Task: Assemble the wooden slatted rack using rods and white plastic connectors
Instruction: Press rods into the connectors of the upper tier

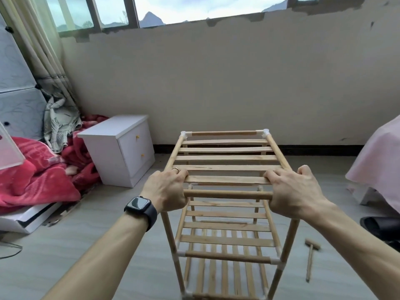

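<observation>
Left hand (166,190): curled over the near left corner of the top shelf (225,158), fingers on the nearest slat, palm against the front rod (227,194).
Right hand (291,192): gripping the near right corner the same way, fingers wrapped over the slat end and the rod end.
Rack (226,226): upright on the floor (108,245) directly ahead, with a white nightstand (121,152) to its left; three slatted tiers show, joined by upright rods.
White plastic connectors (265,133): visible at both far top corners and at the lower joints. The near top pair is hidden under the hands.
Stage (judged): frame nearly complete, with the hands apparently seating or testing the top tier.
Risk (judged): uneven pressure from the two hands could skew the frame sideways or pop a rod out of a lower connector — whether the covered corners are fully seated cannot be told.
Wooden mallet (310,259): lying on the floor right of the rack, apart from it — within reach if a joint needs tapping.
</observation>
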